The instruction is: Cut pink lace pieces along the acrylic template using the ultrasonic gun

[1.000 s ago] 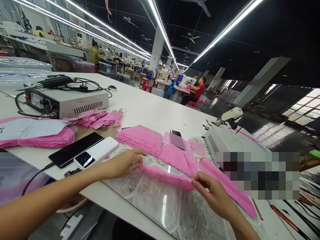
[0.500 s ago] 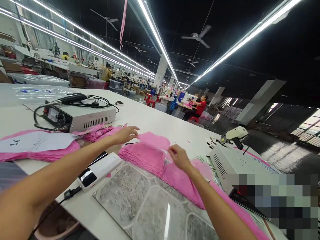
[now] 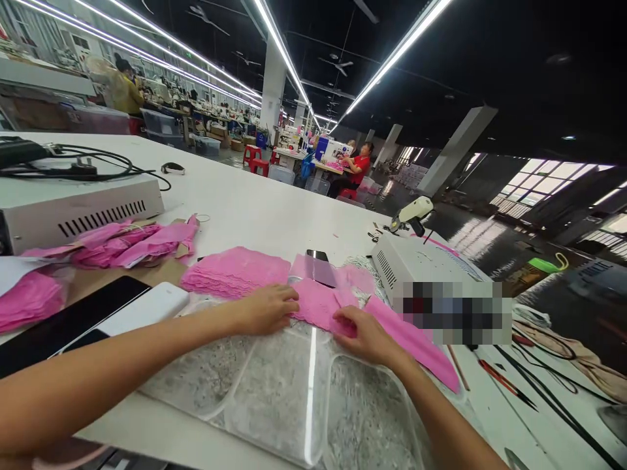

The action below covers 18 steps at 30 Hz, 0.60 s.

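Note:
Both hands are at a pink fabric piece (image 3: 316, 305) lying on a clear-topped grey marbled board (image 3: 277, 385). My left hand (image 3: 272, 309) has its fingers closed together at the piece's left edge. The thumb and fingers of my right hand (image 3: 365, 333) are curled in a pinch at its right corner. A layered stack of pink fabric (image 3: 238, 269) lies just beyond my left hand. Behind the piece, a dark phone-like slab (image 3: 319, 267) rests among more pink cloth. A long pink fabric strip (image 3: 416, 346) runs to the right of my right hand.
A vented metal box (image 3: 105, 212) with black cables stands at left, near bundled pink cloth (image 3: 142, 241). A white power bank (image 3: 147, 307) lies beside a black tablet-like slab (image 3: 88, 320). Another vented box (image 3: 406, 261), tweezers-like red tool (image 3: 507, 384) and cables sit right. A person in red (image 3: 360, 166) sits farther off.
My hands have come down and nearer, bringing the pink piece from above the stack onto the pile to its right. The view has turned right.

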{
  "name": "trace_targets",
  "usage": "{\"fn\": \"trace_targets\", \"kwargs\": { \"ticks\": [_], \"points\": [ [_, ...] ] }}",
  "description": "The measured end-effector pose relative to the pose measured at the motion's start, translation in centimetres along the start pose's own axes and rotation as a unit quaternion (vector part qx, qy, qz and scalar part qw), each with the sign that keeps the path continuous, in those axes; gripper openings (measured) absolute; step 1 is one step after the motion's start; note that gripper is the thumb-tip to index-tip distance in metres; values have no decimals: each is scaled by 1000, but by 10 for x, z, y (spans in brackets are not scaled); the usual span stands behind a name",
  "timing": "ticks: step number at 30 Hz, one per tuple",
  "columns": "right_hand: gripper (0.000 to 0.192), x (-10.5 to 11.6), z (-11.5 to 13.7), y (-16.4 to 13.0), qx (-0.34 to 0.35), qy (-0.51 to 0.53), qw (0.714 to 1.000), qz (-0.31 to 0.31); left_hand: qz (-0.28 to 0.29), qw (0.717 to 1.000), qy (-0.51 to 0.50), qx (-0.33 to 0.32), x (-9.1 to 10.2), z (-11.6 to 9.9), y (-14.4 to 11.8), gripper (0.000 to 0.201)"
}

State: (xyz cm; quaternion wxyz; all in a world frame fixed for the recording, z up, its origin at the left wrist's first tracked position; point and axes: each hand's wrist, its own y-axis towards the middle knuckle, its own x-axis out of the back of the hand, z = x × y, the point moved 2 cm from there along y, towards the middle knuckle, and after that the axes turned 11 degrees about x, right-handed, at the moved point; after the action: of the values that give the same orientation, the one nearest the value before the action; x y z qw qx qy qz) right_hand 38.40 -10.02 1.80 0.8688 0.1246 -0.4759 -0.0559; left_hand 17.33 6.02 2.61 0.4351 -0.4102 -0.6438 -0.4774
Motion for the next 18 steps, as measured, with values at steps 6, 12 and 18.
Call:
{"fn": "trace_targets", "kwargs": {
  "ticks": [6, 12, 18],
  "points": [
    [14, -10, -14, -8, 14, -2, 1000, -14, 37, 999, 22, 13, -23, 7, 30, 13],
    [20, -4, -28, -4, -4, 46, 998, -31, 61, 998, 25, 17, -13, 8, 30, 16],
    [22, -4, -27, -5, -7, 33, 998, -57, 31, 996, 63, 48, -22, 5, 33, 15]
  ]
}}
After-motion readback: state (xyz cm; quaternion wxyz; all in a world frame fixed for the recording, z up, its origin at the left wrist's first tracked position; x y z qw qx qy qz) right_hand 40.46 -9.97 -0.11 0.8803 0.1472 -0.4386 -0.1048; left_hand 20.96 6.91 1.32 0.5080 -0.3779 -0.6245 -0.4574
